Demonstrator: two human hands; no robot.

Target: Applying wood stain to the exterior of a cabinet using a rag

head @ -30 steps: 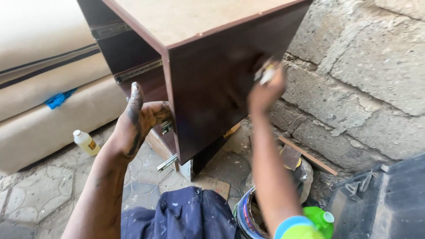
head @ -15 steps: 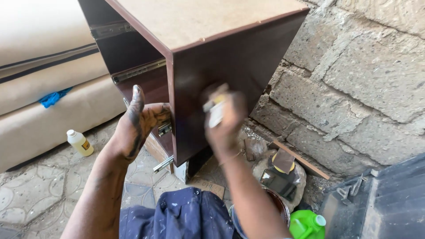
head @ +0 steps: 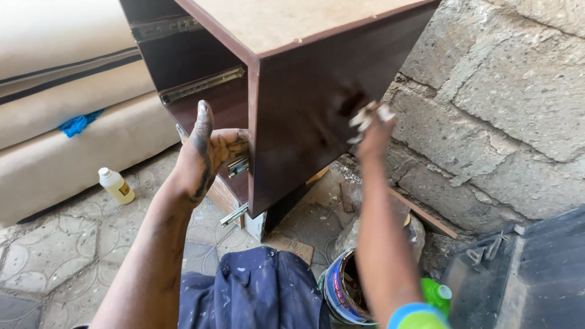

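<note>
Since half a second ago the right hand [head: 373,131] has swung from the cabinet's lower middle out and up toward its right side. It presses a pale wad [head: 367,117] against the dark brown cabinet [head: 304,128] side panel; blur hides what the wad is and how the fingers close on it. The left hand [head: 207,152], smeared dark, stays clenched around the cabinet's front edge, fingertips hidden inside by a metal drawer rail [head: 201,85]. On the paved floor, left, stands a small yellowish bottle [head: 116,184] with a white cap. Below the right forearm sits an open blue-banded tin [head: 344,289], partly covered, beside a green bottle [head: 436,295].
</note>
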